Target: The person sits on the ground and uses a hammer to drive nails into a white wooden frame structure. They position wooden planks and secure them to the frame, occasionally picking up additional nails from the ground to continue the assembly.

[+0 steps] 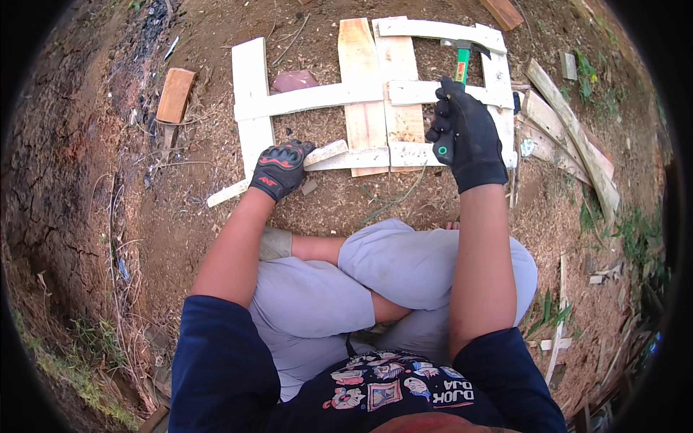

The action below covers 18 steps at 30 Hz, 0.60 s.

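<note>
My left hand point(281, 169), in a black glove with red marks, is closed round a narrow pale wooden slat point(326, 154). The slat sticks out on both sides of the fist and lies tilted over the near left side of a frame of whitish boards point(310, 99). My right hand point(469, 137), in a black glove, grips a claw hammer point(462, 68) by its green handle. The hammer's dark head points away from me, above the far right part of the frame. Two wider bare-wood boards point(366, 133) stand side by side in the frame's middle, crossed by slats.
Left of the frame, a brown wood block point(175, 95) lies on the dirt. A reddish stone-like piece point(294, 80) shows through the frame. Loose planks point(574, 137) are piled at the right. Another block point(502, 13) lies at the far edge. My crossed legs point(404, 267) are close in front.
</note>
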Motion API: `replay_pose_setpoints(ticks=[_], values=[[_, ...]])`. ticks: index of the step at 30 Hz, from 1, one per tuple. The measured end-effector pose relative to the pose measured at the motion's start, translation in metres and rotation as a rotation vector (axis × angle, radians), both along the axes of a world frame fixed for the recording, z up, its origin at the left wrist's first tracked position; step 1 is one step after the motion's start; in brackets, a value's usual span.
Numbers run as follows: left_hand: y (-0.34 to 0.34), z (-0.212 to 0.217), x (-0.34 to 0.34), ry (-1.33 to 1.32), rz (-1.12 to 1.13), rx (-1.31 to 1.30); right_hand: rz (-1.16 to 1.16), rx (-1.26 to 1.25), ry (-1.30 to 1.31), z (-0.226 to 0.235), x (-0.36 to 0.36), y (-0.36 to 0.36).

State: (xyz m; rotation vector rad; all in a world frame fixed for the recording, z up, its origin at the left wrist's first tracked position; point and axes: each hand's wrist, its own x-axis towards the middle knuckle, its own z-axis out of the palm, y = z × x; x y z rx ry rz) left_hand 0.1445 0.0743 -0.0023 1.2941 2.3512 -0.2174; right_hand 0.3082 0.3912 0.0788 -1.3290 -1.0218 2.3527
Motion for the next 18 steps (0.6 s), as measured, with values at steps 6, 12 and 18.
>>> replay_pose_setpoints(ticks=[6,12,18], values=[[0.005,0.005,0.0,-0.046,0.045,-0.035,0.002,-0.008,-0.003,-0.002,0.001,0.001],[0.004,0.006,0.0,-0.046,0.039,-0.025,-0.005,-0.011,-0.011,0.003,-0.001,-0.001],[0.011,0.011,0.002,-0.048,0.049,-0.057,-0.008,-0.036,0.021,0.0,0.003,0.003]])
